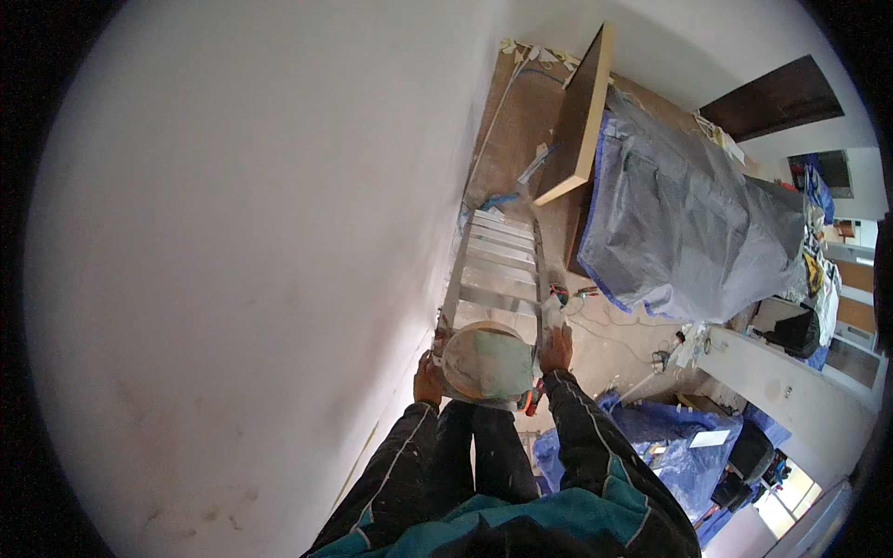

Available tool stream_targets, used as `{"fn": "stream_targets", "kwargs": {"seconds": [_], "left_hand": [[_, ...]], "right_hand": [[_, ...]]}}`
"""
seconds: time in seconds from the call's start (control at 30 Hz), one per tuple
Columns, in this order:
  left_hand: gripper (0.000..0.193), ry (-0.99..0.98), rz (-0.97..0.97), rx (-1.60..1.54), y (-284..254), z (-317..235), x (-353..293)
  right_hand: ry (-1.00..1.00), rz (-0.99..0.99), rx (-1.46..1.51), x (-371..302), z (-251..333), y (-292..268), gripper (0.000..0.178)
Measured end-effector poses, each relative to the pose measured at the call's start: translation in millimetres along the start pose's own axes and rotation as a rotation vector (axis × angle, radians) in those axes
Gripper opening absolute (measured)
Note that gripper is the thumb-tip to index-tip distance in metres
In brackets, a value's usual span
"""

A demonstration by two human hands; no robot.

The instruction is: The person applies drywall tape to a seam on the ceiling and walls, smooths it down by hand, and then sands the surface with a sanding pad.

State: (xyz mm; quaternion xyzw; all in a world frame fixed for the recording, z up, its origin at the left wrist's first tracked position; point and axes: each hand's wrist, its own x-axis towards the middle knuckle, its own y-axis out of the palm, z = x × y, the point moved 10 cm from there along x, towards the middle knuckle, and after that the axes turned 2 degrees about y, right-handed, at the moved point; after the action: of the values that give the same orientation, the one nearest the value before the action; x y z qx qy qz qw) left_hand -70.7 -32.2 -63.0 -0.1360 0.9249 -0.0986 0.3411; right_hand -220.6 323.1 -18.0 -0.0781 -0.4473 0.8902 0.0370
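An aluminium ladder [503, 300] stands in front of me, along the white wall on my left. On its top sits a round, plaster-stained bucket [458, 362] with a pale green flat piece [502, 364] lying over its right part. My left hand [428, 379] is closed at the ladder's left side, right beside the bucket and near the wall. My right hand [556, 348] is wrapped around the ladder's right rail. A red and black tool [532, 398] shows just below the bucket's right side; its kind is unclear.
The bare wall [242, 260] fills the left. To the right, a grey sheet [688, 214] covers furniture, with an upright wooden board [581, 116] beside it. Cables and tools [665, 358] lie on the dusty floor. Blue plastic sheeting [665, 432] drapes things at the lower right.
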Motion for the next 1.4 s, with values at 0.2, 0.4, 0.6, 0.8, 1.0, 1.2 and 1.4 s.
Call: {"fn": "stream_targets", "kwargs": {"seconds": [0.2, 0.4, 0.6, 0.8, 1.0, 1.2, 1.4], "left_hand": [[0.061, 0.003, 0.006, 0.100, 17.4, -32.7, -15.9], [0.053, 0.074, -0.024, 0.303, -17.3, -13.7, -20.8], [0.051, 0.236, -0.342, 0.319, -76.7, -83.7, -83.8], [0.032, 0.425, -0.332, 0.597, -137.7, -192.3, -197.4], [0.029, 0.953, -0.338, 0.737, -153.2, -340.8, -280.4], [0.026, 0.933, -0.435, 0.693, -196.8, -432.2, -344.7], [0.032, 0.974, -0.631, 0.726, -254.5, -479.6, -378.3]], "right_hand": [[-0.041, -0.022, -0.076, -4.7, -3.6, -16.5, 0.017], [-0.044, -0.017, -0.085, -11.8, -4.8, 9.7, 0.029], [-0.058, -0.004, -0.153, -2.9, -34.9, 34.0, 0.026], [-0.295, 0.042, -0.114, 5.4, 17.8, 47.3, 0.021], [-0.212, 0.233, 0.050, 48.9, 78.6, -43.0, 0.029], [-0.402, 0.606, 0.358, 39.7, 278.1, -155.8, 0.038], [-0.872, 1.288, 0.344, -88.1, 448.6, -200.7, 0.049]]}}
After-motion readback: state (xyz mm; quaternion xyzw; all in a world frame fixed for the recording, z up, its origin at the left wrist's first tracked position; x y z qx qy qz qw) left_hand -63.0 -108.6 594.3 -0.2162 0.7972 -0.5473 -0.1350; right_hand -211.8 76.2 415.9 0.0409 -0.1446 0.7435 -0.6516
